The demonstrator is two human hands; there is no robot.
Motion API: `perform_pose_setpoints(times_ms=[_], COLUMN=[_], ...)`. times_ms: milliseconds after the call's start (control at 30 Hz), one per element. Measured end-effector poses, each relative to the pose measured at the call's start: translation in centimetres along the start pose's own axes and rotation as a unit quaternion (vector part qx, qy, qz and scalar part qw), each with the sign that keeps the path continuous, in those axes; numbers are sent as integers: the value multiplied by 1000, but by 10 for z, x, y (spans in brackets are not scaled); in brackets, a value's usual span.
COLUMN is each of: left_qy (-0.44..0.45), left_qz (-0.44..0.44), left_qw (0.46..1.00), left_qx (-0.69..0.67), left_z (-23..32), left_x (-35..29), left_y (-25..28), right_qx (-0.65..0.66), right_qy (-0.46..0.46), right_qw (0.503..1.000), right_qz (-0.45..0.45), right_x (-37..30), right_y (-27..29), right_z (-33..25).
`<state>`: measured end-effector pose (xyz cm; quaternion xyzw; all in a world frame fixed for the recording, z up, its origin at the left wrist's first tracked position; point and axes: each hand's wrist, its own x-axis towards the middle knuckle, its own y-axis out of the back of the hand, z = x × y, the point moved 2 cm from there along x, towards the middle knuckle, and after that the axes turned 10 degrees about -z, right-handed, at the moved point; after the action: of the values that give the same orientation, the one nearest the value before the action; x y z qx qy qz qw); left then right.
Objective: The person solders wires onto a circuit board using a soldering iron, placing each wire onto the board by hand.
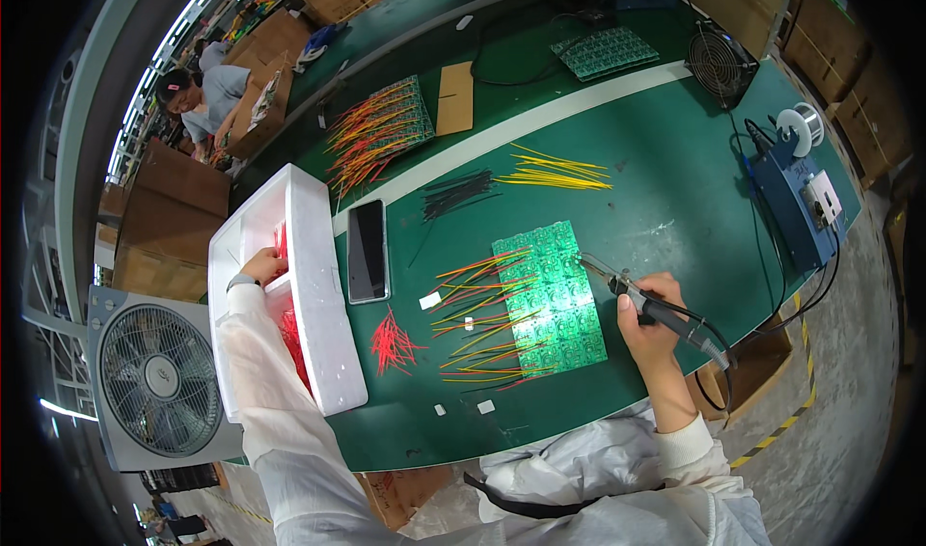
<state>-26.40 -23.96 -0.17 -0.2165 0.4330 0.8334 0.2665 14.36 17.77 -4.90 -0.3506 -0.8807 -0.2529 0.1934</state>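
Observation:
My right hand [650, 317] grips a soldering iron [675, 324] with a black handle. Its metal tip reaches the upper right edge of a green circuit board panel [564, 305]. Red, yellow and black wires [477, 339] stick out from the panel's left side. My left hand [260, 265] is inside a white foam box [318, 295], its fingers closed at a bunch of red wires [281, 240]; the fingertips are partly hidden. More red wires [292, 343] lie in the box's nearer compartment.
Loose red wires [394, 341], black wires [458, 195] and yellow wires [555, 170] lie on the green table. A phone [367, 252] is beside the box. A blue soldering station [796, 204] with a solder reel [801, 129] stands right. Wired panels [410, 112] lie farther back. Fan [159, 377] left.

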Motion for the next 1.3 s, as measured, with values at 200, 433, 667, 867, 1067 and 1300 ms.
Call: perform_pose_setpoints(times_ms=[200, 433, 667, 867, 1067, 1300], left_qy=[2, -11, -45, -62, -152, -287], left_qz=[36, 51, 18, 54, 119, 205], left_qw=[998, 988, 959, 960, 956, 913], left_qx=[-42, -144, -279, -268, -219, -208], left_z=[0, 10, -24, -4, 6, 13], left_x=[-9, -17, 5, -11, -21, -13], left_y=[3, -4, 22, 8, 8, 15], right_qx=[14, 44, 49, 37, 38, 35], right_qy=[-15, -8, -16, -22, -11, 2], right_qw=[1000, 999, 999, 999, 999, 999], right_qz=[-4, 3, 9, 2, 0, 15], right_x=[0, 0, 0, 0, 0, -2], right_y=[-1, -2, -3, -2, -3, -1], right_z=[-3, -3, -2, -3, -3, -2])
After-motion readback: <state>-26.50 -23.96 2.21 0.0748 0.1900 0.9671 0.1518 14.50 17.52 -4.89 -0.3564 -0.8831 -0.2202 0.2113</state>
